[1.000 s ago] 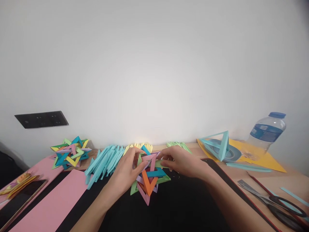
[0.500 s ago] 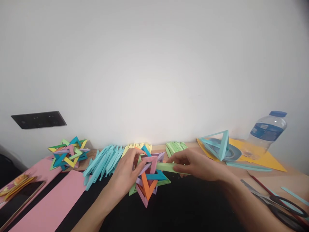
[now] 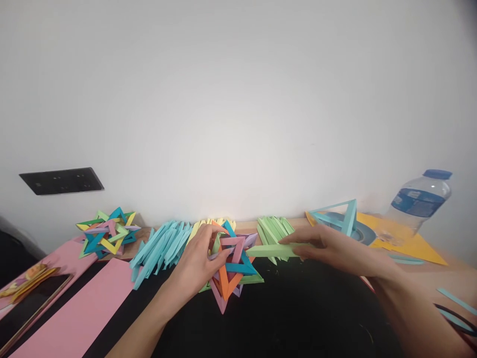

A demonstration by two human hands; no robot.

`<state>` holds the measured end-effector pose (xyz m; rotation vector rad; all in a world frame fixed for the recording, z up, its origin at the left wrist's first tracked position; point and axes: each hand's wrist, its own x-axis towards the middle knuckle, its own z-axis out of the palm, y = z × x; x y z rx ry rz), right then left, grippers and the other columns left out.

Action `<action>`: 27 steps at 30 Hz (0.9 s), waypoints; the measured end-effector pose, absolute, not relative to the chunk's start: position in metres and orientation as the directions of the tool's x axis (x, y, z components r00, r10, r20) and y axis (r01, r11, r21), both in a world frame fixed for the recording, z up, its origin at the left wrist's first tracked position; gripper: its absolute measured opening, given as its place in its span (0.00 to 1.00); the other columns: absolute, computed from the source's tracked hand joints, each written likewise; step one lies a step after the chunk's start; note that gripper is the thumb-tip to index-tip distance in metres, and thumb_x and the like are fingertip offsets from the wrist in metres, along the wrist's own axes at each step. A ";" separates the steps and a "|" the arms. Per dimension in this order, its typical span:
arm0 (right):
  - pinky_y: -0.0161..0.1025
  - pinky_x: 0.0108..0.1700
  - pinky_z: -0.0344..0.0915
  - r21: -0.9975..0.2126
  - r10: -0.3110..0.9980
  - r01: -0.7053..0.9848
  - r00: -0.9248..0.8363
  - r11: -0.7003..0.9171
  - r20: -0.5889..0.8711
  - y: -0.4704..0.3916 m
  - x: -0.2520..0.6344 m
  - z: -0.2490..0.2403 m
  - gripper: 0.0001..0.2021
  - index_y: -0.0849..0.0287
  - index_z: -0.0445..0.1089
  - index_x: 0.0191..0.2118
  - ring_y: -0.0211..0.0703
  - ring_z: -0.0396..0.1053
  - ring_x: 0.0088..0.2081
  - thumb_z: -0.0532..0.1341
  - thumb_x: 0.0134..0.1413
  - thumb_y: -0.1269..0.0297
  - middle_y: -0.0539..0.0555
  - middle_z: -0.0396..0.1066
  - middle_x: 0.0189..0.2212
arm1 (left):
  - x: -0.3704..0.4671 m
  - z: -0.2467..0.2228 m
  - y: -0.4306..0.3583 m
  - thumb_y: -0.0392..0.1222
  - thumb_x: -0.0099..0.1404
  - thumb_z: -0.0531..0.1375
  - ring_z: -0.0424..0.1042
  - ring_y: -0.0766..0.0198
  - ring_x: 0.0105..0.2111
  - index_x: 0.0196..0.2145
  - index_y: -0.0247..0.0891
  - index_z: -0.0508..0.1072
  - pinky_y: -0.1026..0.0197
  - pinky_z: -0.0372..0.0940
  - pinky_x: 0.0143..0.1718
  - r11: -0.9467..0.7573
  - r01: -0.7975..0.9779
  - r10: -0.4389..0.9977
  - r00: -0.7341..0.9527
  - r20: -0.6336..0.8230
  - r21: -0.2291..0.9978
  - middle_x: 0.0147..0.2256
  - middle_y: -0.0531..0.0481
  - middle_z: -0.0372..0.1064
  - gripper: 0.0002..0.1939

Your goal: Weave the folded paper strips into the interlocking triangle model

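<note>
Paper star clamped in left fingers, green strip pinched between right fingers

Your left hand hides part of the paper star; your right hand covers one end of the green strip. Left of both hands, the edge crops the phone.

Forearms are bare; left hand, right hand likewise.

The star and strip are matt, creased paper; the bottle is clear, glossy plastic. The wall is smooth, the desk wood-like, the mat perhaps cloth.
</note>
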<state>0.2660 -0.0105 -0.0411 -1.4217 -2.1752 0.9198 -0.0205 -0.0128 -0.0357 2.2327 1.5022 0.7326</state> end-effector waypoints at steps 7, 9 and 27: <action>0.39 0.41 0.63 -0.689 0.918 0.621 -0.356 0.373 0.176 -0.007 0.261 -0.065 0.14 0.51 0.72 0.45 0.47 0.68 0.39 0.56 0.57 0.54 0.52 0.73 0.38 | -0.020 -0.037 -0.012 0.42 0.60 0.54 0.61 0.61 0.29 0.42 0.43 0.65 0.60 0.61 0.29 -0.400 0.743 0.916 0.312 0.251 0.537 0.31 0.53 0.58 0.10; 0.39 0.41 0.63 -0.692 0.915 0.607 -0.342 0.390 0.215 -0.008 0.259 -0.070 0.14 0.52 0.72 0.44 0.46 0.68 0.39 0.55 0.57 0.54 0.53 0.73 0.37 | -0.021 -0.038 -0.011 0.42 0.61 0.54 0.61 0.61 0.28 0.42 0.43 0.65 0.60 0.61 0.29 -0.404 0.742 0.915 0.313 0.256 0.535 0.31 0.53 0.59 0.10; 0.40 0.36 0.65 -0.725 0.865 0.477 -0.340 0.496 0.368 0.011 0.246 -0.090 0.17 0.57 0.74 0.45 0.44 0.66 0.33 0.56 0.57 0.53 0.55 0.72 0.32 | -0.023 -0.033 -0.011 0.44 0.62 0.53 0.60 0.62 0.27 0.43 0.43 0.65 0.62 0.58 0.26 -0.356 0.764 0.935 0.286 0.211 0.539 0.31 0.52 0.58 0.11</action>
